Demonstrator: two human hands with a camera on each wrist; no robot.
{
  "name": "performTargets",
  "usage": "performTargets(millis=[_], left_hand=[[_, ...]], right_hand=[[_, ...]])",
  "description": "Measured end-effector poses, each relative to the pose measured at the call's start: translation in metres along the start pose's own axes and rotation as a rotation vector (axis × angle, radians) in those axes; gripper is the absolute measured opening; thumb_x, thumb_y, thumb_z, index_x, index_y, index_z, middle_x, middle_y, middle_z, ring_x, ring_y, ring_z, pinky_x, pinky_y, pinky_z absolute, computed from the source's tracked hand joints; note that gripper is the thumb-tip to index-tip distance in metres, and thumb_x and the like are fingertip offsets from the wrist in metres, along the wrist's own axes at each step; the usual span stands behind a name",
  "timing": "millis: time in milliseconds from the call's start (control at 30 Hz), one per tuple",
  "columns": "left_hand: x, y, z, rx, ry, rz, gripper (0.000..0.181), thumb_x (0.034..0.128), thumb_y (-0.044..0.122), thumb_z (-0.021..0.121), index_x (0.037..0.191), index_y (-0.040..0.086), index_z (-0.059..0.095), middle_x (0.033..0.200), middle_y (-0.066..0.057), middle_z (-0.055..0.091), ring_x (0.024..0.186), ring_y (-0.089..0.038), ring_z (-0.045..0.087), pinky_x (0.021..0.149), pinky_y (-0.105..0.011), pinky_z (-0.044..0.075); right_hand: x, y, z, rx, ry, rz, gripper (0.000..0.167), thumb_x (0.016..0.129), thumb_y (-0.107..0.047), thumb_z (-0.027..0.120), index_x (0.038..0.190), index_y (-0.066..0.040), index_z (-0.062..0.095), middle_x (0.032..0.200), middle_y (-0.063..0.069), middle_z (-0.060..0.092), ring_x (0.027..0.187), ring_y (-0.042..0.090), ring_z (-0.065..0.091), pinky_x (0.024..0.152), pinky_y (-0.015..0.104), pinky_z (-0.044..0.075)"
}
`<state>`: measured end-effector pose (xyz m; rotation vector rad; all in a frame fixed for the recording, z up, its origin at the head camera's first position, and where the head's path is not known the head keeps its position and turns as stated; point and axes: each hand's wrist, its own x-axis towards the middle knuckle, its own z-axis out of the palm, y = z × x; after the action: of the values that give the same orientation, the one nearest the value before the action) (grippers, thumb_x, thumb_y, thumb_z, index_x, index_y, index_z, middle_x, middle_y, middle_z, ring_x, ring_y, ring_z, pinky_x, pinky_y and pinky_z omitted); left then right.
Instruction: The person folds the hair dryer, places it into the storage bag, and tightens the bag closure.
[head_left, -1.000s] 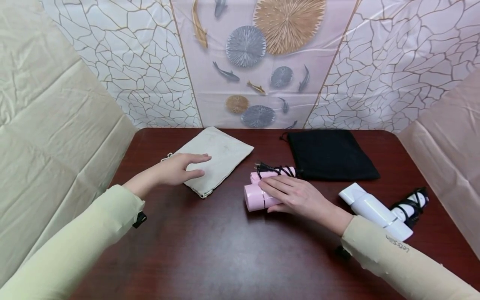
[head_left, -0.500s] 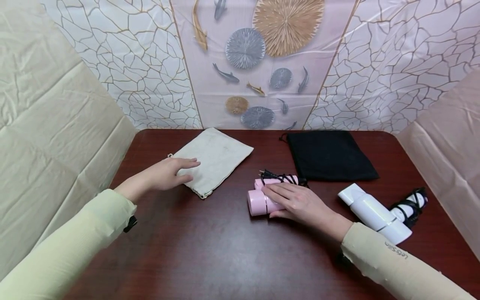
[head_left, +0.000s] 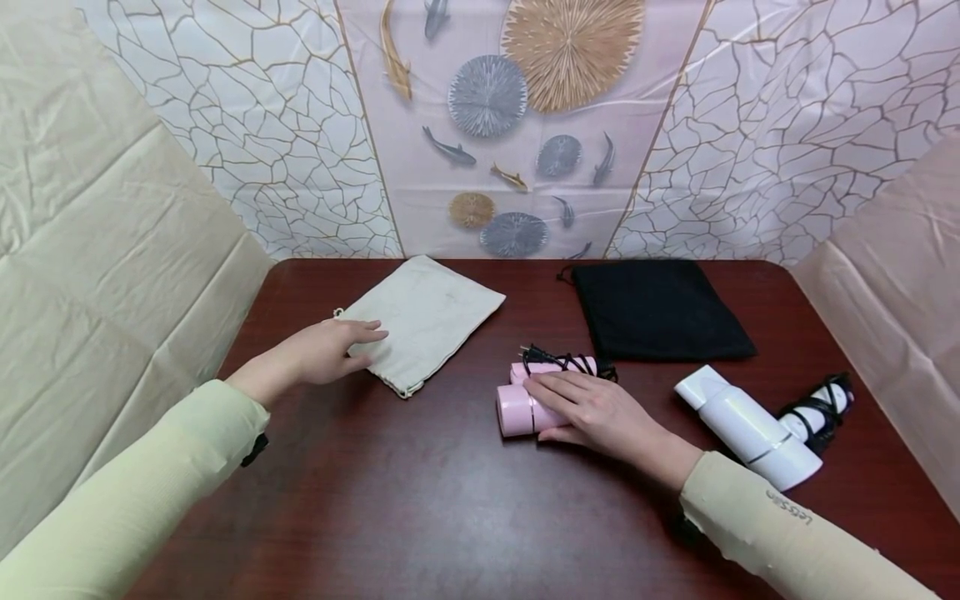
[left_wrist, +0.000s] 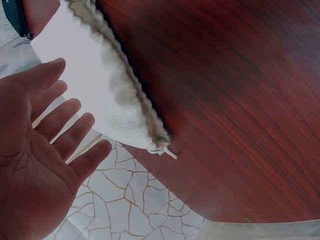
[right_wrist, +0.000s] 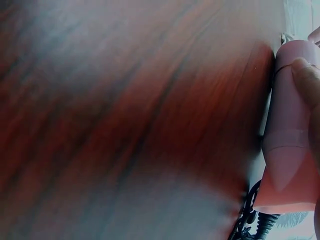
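A pink hair dryer (head_left: 517, 410) with a black cord (head_left: 558, 360) wound round its handle lies at mid-table. My right hand (head_left: 600, 412) grips its barrel from above; in the right wrist view the thumb lies along the pink barrel (right_wrist: 290, 115). My left hand (head_left: 318, 354) hovers with spread fingers at the left edge of a cream drawstring bag (head_left: 431, 312). The left wrist view has the palm and relaxed fingers of the left hand (left_wrist: 45, 135) beside the bag (left_wrist: 95, 85), holding nothing.
A black drawstring bag (head_left: 663, 308) lies flat at the back right of the dark red table (head_left: 420, 500). Right of my right hand lies a white hair dryer (head_left: 750, 429) with its black cord wound round the handle. Patterned cloth (head_left: 300, 125) hangs behind the table.
The pink dryer, under my right hand, has shifted slightly toward me and to the right. My left hand has drawn back leftward from above the cream bag.
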<state>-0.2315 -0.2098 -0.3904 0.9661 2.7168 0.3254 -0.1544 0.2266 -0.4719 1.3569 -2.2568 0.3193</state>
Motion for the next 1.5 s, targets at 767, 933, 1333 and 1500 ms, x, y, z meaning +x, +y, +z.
performTargets(millis=[767, 933, 1333, 1500], left_hand=[[0.006, -0.004, 0.016, 0.158, -0.021, 0.055, 0.037, 0.0951, 0.008, 0.076, 0.133, 0.006, 0.075, 0.145, -0.021, 0.065, 0.133, -0.040, 0.064, 0.104, -0.057, 0.054], [0.007, -0.006, 0.021, 0.181, 0.004, 0.085, 0.035, 0.0925, 0.007, 0.080, 0.127, 0.008, 0.077, 0.142, -0.021, 0.067, 0.128, -0.039, 0.067, 0.100, -0.055, 0.057], [0.008, -0.009, 0.034, 0.237, 0.023, 0.132, 0.029, 0.0872, 0.003, 0.083, 0.114, 0.011, 0.079, 0.131, -0.017, 0.073, 0.116, -0.037, 0.073, 0.087, -0.052, 0.062], [0.011, -0.009, 0.041, 0.239, 0.083, 0.167, 0.016, 0.0872, -0.002, 0.079, 0.088, 0.013, 0.071, 0.118, -0.015, 0.077, 0.103, -0.035, 0.075, 0.078, -0.050, 0.062]], right_hand=[[-0.010, -0.011, -0.026, -0.006, 0.011, 0.022, 0.064, 0.110, -0.051, 0.054, 0.147, 0.001, 0.062, 0.149, 0.019, 0.063, 0.134, 0.035, 0.063, 0.125, 0.043, 0.037], [-0.013, -0.009, -0.033, -0.015, 0.018, 0.029, 0.065, 0.113, -0.051, 0.045, 0.145, 0.003, 0.063, 0.148, 0.020, 0.063, 0.132, 0.037, 0.064, 0.125, 0.044, 0.037], [-0.020, -0.004, -0.036, -0.003, -0.006, 0.057, 0.066, 0.113, -0.052, 0.045, 0.146, 0.002, 0.062, 0.149, 0.019, 0.063, 0.135, 0.038, 0.061, 0.122, 0.046, 0.040], [-0.021, -0.004, -0.036, -0.002, -0.003, 0.061, 0.066, 0.113, -0.052, 0.045, 0.144, 0.003, 0.064, 0.148, 0.020, 0.063, 0.134, 0.039, 0.062, 0.122, 0.047, 0.041]])
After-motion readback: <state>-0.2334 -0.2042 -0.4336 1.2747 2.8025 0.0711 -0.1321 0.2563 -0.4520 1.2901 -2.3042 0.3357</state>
